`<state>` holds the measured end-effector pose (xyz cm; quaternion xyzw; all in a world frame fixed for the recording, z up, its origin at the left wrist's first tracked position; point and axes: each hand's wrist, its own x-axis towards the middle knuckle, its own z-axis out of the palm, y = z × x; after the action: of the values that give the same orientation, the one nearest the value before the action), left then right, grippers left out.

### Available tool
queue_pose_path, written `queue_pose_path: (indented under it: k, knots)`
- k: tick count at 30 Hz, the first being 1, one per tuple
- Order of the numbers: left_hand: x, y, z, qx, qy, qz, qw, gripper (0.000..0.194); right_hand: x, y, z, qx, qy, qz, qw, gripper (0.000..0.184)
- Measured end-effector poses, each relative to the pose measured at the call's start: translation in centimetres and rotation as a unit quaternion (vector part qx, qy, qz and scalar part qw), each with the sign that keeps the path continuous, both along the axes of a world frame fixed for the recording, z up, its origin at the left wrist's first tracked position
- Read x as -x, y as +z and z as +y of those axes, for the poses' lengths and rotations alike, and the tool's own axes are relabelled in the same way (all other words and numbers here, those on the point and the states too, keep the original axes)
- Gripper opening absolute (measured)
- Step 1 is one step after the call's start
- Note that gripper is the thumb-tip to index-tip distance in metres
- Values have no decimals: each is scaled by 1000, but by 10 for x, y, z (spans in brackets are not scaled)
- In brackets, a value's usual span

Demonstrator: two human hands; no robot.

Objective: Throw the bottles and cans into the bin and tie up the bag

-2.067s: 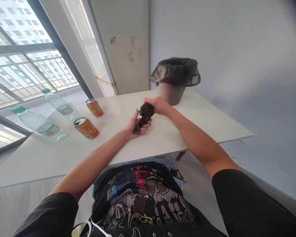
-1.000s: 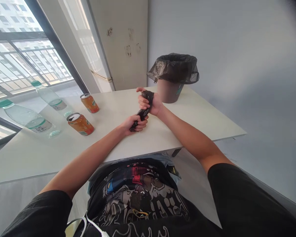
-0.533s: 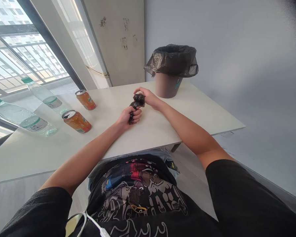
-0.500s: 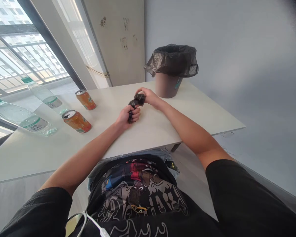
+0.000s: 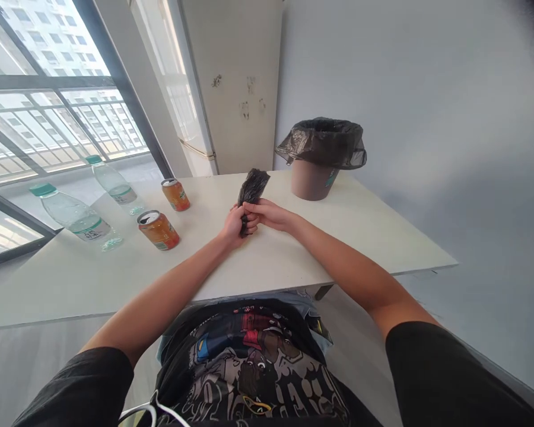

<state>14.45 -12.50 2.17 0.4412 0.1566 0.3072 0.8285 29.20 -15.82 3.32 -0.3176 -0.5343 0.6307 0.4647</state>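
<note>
A bunched black plastic bag [image 5: 254, 184] is gathered between my hands above the table's middle. My left hand [image 5: 239, 224] is closed around its lower part, and a dark end pokes out below the fingers. Against it, my right hand [image 5: 267, 212] pinches the bag with thumb and fingers just above the left fist. The bag's loose top fans upward, away from me. To the left stand two orange drink cans, the nearer can [image 5: 158, 230] and the farther can [image 5: 175, 194], both with opened tops.
Two clear bottles with green caps, a nearer bottle [image 5: 78, 218] and a farther bottle [image 5: 115, 185], stand on the left of the white table [image 5: 267, 268]. A brown bin [image 5: 312, 179] lined with a black bag [image 5: 327, 145] stands at the back right, near the wall.
My right hand has moved down from the bag's top to beside my left fist. The bag's upper part, crumpled before, now spreads upward. The camera view has tilted up slightly.
</note>
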Motion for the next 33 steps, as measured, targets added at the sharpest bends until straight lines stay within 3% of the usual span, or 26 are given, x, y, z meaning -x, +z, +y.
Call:
queue_pose_path:
  k: [5, 9, 14, 16, 18, 20, 23, 25, 28, 31, 33]
  knots:
    - [-3, -2, -10, -16, -119, 50, 991, 12, -1, 3, 3, -9, -131, 48, 990, 23]
    - [-3, 1, -17, -43, -98, 41, 993, 8, -10, 5, 7, -25, -194, 70, 978, 22]
    - [0, 1, -12, -39, -89, 62, 993, 21, -16, 5, 14, -19, -241, 72, 968, 24]
    - [0, 0, -10, -41, -91, 68, 993, 25, -20, 4, 15, -44, -249, 40, 967, 24]
    - [0, -2, -11, -42, -86, 76, 993, 26, -27, 3, 13, -109, -264, -69, 956, 19]
    - [0, -3, -11, -40, -79, 83, 993, 23, -37, 4, 10, -217, -252, -257, 908, 10]
    - [1, -2, -10, -22, -83, 79, 993, 17, -53, 9, 5, -363, -183, -497, 767, 16]
    - [2, 1, -8, -3, -104, 66, 992, 27, -59, 12, 4, -408, -167, -571, 692, 18]
    - [4, 5, -6, 11, -133, 46, 990, 61, -58, 13, 7, -449, -160, -641, 601, 19]
    - [5, 7, -6, -5, -129, 58, 990, 67, -53, 9, 11, -477, -138, -678, 542, 19]
    - [5, 6, -7, -29, -118, 81, 989, 50, -52, 7, 11, -482, -131, -676, 542, 20]
